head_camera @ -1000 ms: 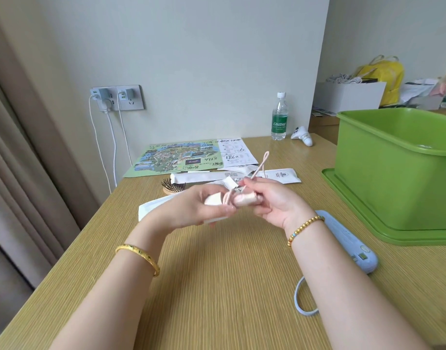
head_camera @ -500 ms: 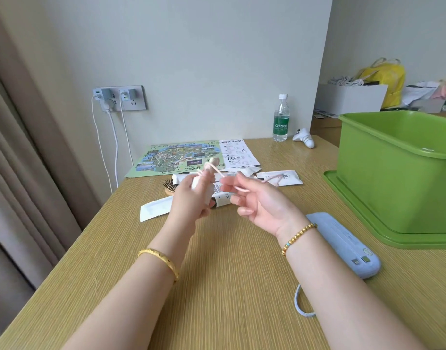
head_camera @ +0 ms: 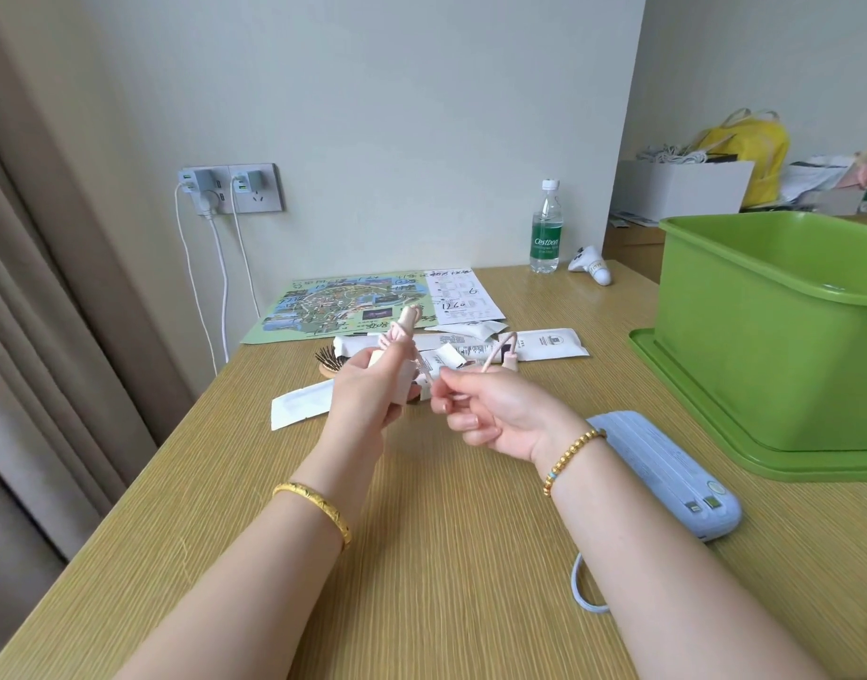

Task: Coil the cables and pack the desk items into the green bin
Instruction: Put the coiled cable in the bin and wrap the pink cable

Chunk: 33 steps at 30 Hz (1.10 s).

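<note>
My left hand (head_camera: 372,392) grips a small pale pink device with a pink cable (head_camera: 396,333) wound around its top, held upright above the desk. My right hand (head_camera: 495,409) pinches the free end of that cable, whose loop and plug (head_camera: 506,353) stick up behind my fingers. The green bin (head_camera: 774,336) stands open on its lid at the right. A light blue power bank (head_camera: 666,471) with a short blue loop cable (head_camera: 586,588) lies by my right forearm.
A map sheet (head_camera: 343,306), white sachets (head_camera: 549,343), a hairbrush (head_camera: 331,363) and a white packet (head_camera: 299,409) lie behind my hands. A water bottle (head_camera: 546,228) and white controller (head_camera: 590,265) stand at the back. Chargers (head_camera: 225,186) hang from the wall socket. Curtain at left.
My left hand has turned the pink device upright and the cable now wraps around its top. My right hand has moved out to the right with the cable end.
</note>
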### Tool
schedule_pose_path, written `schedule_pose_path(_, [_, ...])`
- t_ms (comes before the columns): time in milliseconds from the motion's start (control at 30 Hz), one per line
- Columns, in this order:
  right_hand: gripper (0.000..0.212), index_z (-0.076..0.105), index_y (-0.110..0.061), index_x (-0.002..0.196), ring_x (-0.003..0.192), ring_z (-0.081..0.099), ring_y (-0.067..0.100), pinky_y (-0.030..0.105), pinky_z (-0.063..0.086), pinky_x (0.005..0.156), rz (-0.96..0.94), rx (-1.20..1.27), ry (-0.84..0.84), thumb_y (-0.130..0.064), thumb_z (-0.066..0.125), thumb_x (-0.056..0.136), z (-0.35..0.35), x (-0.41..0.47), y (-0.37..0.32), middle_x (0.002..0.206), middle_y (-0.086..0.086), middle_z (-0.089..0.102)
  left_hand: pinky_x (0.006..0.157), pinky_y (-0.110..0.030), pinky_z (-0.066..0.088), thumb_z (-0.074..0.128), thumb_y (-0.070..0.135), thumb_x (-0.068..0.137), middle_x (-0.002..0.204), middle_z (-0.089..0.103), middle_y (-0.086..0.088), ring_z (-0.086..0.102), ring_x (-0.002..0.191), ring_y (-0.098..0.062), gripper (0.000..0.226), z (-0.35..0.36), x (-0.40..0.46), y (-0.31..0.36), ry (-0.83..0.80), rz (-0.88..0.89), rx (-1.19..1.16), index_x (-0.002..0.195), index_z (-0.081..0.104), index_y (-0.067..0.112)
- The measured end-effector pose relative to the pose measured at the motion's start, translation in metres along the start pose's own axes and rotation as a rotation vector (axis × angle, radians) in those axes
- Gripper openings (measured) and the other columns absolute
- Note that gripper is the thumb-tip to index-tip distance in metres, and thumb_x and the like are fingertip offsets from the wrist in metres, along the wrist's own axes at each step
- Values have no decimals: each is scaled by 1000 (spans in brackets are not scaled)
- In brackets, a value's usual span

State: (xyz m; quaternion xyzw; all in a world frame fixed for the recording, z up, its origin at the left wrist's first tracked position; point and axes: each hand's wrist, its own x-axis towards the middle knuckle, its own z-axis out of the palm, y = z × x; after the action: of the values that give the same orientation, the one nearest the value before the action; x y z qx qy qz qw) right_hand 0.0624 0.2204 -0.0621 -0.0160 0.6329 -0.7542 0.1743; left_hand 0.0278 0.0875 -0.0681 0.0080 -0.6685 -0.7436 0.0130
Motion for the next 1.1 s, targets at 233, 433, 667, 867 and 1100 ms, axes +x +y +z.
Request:
schedule_pose_path(233, [30, 48, -9, 73, 34, 29, 2, 12, 15, 31, -5, -116, 8, -19, 36, 100, 1, -1, 2, 62, 4, 41, 58, -29, 46, 67, 32, 83, 62, 57, -4, 54, 49, -16, 29, 10, -2, -6, -42, 27, 103, 100, 53, 13])
schedule_pose_path(433, [14, 53, -14, 80, 38, 41, 5, 14, 29, 31, -79, 304, 341, -20, 53, 92, -13, 4, -1, 60, 0, 53, 55, -25, 55, 65, 27, 84, 77, 62, -2, 61, 54, -12, 9, -13, 15, -3, 129, 92, 4, 79, 58, 24])
schedule_pose_path(667, [33, 50, -11, 121, 99, 52, 17, 28, 42, 86, -473, -199, 980, -13, 54, 89, -32, 6, -5, 114, 6, 52, 61, -29, 48, 66, 33, 82, 69, 60, 10, 64, 58, -9, 15, -21, 19, -1, 197, 248, 249, 82, 56, 22])
schedule_pose_path(867, [23, 65, -26, 89, 89, 57, 0, 33, 25, 104, -379, -970, 433, -36, 44, 95, 0, 10, 8, 87, -16, 67, 61, -28, 53, 66, 28, 82, 68, 60, -2, 60, 53, -13, 9, -11, 10, 0, -32, 133, 87, 82, 62, 20])
schedule_pose_path(1100, [29, 67, -5, 95, 44, 31, 6, 19, 37, 54, -311, -578, 94, -23, 45, 97, -2, -4, -2, 51, -6, 32, 47, -19, 44, 49, 36, 92, 67, 56, 3, 54, 48, -11, 21, -14, 6, 8, -353, 22, -43, 85, 64, 23])
